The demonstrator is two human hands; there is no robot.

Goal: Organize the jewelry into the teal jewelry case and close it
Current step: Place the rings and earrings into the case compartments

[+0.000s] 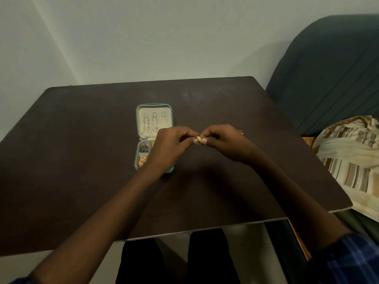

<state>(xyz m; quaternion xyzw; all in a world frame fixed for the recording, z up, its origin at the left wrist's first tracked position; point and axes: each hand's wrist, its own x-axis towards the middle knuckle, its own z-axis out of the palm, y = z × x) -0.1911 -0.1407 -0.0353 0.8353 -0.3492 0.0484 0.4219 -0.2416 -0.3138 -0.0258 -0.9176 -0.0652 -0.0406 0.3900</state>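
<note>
Pinching a small gold ring (pixel 198 138) between both hands' fingertips, left hand (pixel 171 147) is positioned nearer the open teal jewelry case (pixel 153 138), which lies just left of the grip w/ lid up; right hand (pixel 222 142) is farther off.

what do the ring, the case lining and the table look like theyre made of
Ring: yellow, shiny, probably gold-toned metal, pinched by the left hand and the right hand.
Teal jewelry case lining: matte cream, looks like soft velvety fabric.
Table: dark brown, dull, likely wood or laminate.
</note>
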